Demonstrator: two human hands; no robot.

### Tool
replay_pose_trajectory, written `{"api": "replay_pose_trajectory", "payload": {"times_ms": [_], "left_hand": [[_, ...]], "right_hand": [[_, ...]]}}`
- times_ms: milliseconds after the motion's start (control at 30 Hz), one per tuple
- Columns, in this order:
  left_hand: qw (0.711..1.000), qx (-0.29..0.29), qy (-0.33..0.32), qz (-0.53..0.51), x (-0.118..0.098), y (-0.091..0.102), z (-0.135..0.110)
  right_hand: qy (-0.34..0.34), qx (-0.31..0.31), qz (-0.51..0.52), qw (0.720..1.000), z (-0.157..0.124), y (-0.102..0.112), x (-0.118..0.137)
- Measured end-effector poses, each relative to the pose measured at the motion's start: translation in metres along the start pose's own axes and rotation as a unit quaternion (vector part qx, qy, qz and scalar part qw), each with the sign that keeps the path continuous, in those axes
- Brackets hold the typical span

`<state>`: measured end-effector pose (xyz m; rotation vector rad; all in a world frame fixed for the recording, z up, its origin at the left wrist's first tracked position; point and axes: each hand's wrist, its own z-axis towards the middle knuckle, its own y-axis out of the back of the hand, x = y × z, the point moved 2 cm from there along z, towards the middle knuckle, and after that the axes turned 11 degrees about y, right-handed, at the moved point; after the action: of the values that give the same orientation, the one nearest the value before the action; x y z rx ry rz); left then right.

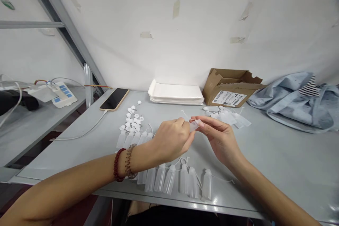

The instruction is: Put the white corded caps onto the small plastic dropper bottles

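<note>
Over the middle of the grey table, my left hand (172, 139) is closed around a small translucent plastic bottle (194, 125). My right hand (218, 136) pinches the end of that bottle between thumb and fingers; what is at its tip is mostly covered. Below my hands, along the front edge, lies a row of similar bottles (169, 180) with thin white strings. More bottles (127, 138) lie behind my left forearm, partly hidden by it. Beyond them is a scattered pile of small white caps (135, 122).
A heap of bottles (231, 117) lies before an open cardboard box (230, 88). White envelopes (176, 93) are stacked against the wall. A phone (114, 99) with a charging cable (87, 135) is at the left; a blue-grey cloth bag (293, 99) is at the right.
</note>
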<state>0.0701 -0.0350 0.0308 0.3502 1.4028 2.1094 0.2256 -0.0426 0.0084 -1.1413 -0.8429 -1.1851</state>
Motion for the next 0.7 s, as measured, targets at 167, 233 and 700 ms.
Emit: {"api": "replay_pose_trajectory", "payload": {"times_ms": [167, 233, 700], "left_hand": [[0.997, 0.053, 0.040, -0.050, 0.001, -0.009, 0.011], [0.992, 0.068, 0.053, -0.089, 0.000, -0.012, 0.016], [0.781, 0.324, 0.264, -0.464, 0.030, -0.007, 0.033]], "right_hand": [[-0.046, -0.008, 0.025, 0.999, 0.005, 0.006, -0.008], [-0.056, -0.003, 0.031, 0.998, 0.007, 0.008, -0.011], [0.053, 0.003, -0.153, 0.987, 0.013, 0.011, -0.014]]}}
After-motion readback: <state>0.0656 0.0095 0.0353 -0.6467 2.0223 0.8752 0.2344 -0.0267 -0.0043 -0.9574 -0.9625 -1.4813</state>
